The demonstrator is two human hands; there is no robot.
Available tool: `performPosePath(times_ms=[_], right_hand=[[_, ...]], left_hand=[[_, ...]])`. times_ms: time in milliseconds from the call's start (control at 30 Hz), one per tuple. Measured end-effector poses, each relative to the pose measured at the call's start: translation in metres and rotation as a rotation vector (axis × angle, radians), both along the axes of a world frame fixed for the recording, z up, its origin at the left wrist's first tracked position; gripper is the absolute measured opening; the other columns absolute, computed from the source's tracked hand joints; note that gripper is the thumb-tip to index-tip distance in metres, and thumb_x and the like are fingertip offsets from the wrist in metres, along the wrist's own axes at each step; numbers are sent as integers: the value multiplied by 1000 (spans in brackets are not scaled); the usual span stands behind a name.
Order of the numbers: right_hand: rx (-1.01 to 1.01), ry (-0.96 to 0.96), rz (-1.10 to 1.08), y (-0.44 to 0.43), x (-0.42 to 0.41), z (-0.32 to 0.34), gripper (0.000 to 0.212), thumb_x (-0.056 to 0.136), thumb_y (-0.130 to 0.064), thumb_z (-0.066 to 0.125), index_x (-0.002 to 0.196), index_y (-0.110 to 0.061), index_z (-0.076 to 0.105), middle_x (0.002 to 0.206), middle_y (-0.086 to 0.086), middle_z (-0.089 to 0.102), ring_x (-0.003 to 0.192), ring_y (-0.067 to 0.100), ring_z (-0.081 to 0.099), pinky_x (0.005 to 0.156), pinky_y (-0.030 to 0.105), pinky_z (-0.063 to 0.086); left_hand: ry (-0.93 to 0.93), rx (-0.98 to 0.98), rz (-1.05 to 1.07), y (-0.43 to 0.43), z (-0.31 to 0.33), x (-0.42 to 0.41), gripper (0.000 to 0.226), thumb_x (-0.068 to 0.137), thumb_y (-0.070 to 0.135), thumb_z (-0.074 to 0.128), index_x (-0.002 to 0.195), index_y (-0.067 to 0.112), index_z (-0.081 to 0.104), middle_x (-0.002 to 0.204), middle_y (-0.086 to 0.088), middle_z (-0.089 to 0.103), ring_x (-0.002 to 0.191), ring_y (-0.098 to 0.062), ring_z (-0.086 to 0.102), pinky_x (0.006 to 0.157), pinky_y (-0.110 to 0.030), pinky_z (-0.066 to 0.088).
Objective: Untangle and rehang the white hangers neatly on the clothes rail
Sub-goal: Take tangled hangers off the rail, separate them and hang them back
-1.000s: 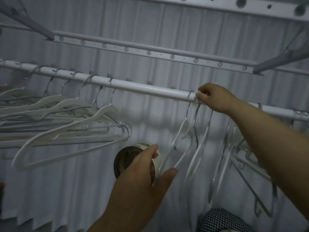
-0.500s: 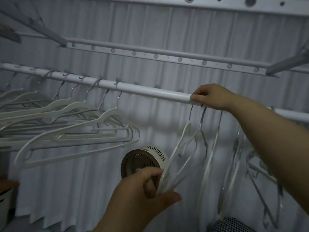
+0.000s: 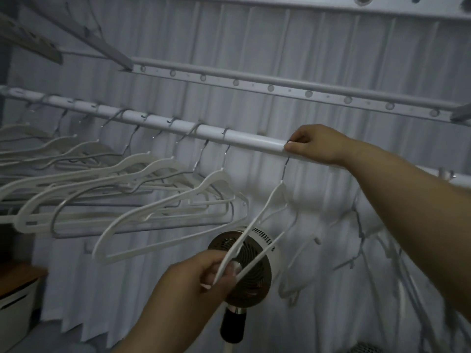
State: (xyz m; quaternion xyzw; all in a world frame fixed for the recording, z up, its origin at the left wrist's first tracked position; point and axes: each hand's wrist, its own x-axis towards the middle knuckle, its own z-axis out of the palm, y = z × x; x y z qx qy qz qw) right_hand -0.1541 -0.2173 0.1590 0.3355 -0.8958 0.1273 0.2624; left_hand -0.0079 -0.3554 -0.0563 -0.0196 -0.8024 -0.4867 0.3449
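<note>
A white clothes rail [image 3: 254,140] runs across the view from upper left to right. Several white hangers [image 3: 142,200] hang in a neat row on its left part. One white hanger [image 3: 270,207] hangs near the middle. My right hand [image 3: 313,145] pinches its metal hook on top of the rail. My left hand [image 3: 204,276] grips the lower end of that hanger, pulling it toward me and to the left. More white hangers [image 3: 356,240] hang blurred and tangled at the right, partly hidden by my right arm.
A round fan [image 3: 247,276] on a stand sits right behind my left hand. A second perforated bar [image 3: 270,87] runs above and behind the rail. White curtains fill the background. A white box with a wooden lid [image 3: 17,296] stands at lower left.
My right hand has slid left along the rail with the hook, away from the tangled group. My left hand has closed on the hanger's lower end and drawn it leftward.
</note>
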Motion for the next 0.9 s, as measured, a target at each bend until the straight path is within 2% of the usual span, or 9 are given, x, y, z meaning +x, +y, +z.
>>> performPosePath(times_ms=[67,167,233,267,367,500,600,700,900], right_hand=[[-10,4,18,-18,2,0,34,89,-33,53,114,-10,58,121,10,58,111,25,53,90,31,40],[-11,6,32,-42,5,0,37,90,-33,52,117,-9,57,123,11,57,113,25,52,92,31,40],[-12,-2,44,-54,6,-1,37,90,-34,51,117,-9,56,123,11,56,112,25,52,89,31,40],[-11,-2,47,-59,6,-2,37,90,-34,51,118,-10,56,123,10,56,112,25,52,86,30,39],[-23,-9,50,-71,5,-4,37,90,-35,51,118,-10,55,123,10,56,111,24,52,82,26,36],[-33,-14,55,-74,6,-2,37,90,-35,51,117,-10,55,124,9,56,109,23,52,83,27,37],[-33,-22,59,-71,4,-2,37,89,-36,51,117,-11,55,123,8,56,97,17,49,81,26,37],[-29,-20,57,-69,3,-4,37,89,-37,51,117,-11,55,121,8,56,94,16,46,79,27,35],[-37,-14,46,-61,1,-6,40,89,-37,52,121,-11,53,124,9,55,96,17,48,79,25,33]], left_hand=[[13,-57,62,-13,0,5,36,79,17,65,61,48,61,72,34,63,75,10,61,58,-3,45],[48,-98,127,-29,1,9,31,83,24,60,65,49,55,83,42,56,85,14,57,62,-6,47],[58,-105,162,-37,4,12,26,83,39,51,71,62,54,87,45,51,88,10,57,70,-15,51],[58,-106,177,-39,6,14,28,80,44,45,74,72,47,89,47,49,87,6,59,74,-20,52],[39,-107,196,-47,8,18,24,80,46,40,68,63,51,90,48,44,82,-4,64,80,-29,52],[52,-137,205,-54,10,20,31,77,48,36,78,79,36,94,50,40,82,-1,63,77,-21,49],[24,-105,189,-54,12,21,35,67,47,33,77,80,37,95,51,40,86,2,60,74,-13,45],[34,-101,183,-53,12,21,46,66,45,33,81,86,19,97,50,39,87,2,59,75,-13,46],[39,-104,204,-46,7,21,37,62,57,30,79,87,19,92,53,41,85,0,64,78,-17,48]])
